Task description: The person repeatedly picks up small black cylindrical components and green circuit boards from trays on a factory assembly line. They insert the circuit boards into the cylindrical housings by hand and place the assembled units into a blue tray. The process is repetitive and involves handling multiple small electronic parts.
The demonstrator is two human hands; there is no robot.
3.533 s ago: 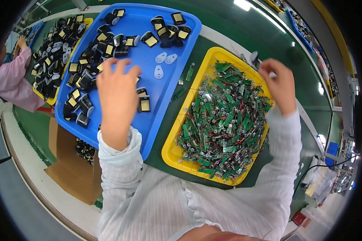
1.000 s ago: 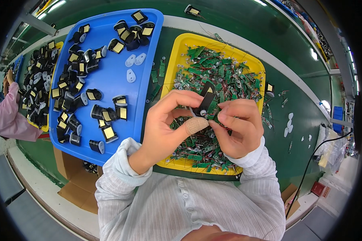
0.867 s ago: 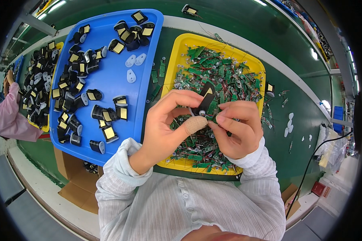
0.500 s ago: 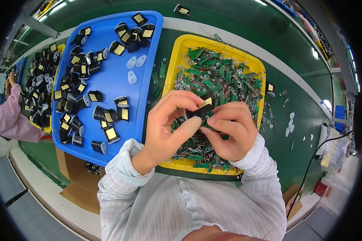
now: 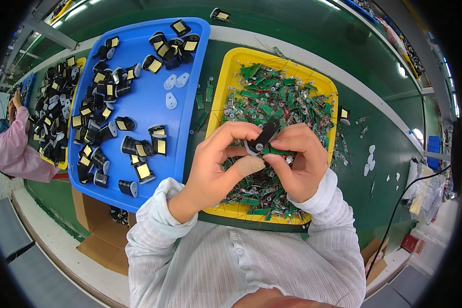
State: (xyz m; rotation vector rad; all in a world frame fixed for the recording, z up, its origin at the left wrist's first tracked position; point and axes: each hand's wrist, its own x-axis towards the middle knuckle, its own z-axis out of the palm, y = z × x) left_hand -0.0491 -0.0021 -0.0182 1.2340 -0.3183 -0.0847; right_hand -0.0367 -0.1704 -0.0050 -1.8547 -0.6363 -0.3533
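Above the yellow tray [image 5: 223,87], my left hand [image 5: 210,167] pinches a black plastic housing [image 5: 266,133] with a pale end piece. A bandage wraps the thumb. Close against it, my right hand [image 5: 305,156] grips a small green circuit board [image 5: 281,152] between thumb and fingers. The board's end meets the housing's lower end; whether it is inside cannot be made out. Beneath both hands, the yellow tray holds a heap of green circuit boards [image 5: 267,109] with thin wires and small round parts.
To the left lies a blue tray [image 5: 151,102] with many black housings [image 5: 133,146] and three loose pale caps [image 5: 171,100]. Beyond it are another yellow tray [image 5: 63,165] and a co-worker's pink sleeve [image 5: 15,136]. White pieces [image 5: 369,160] and a black cable [image 5: 392,213] lie right.
The housing has turned in my left hand, so its yellow patch no longer shows. My right hand has shifted slightly, bringing the green board against the housing's lower end.
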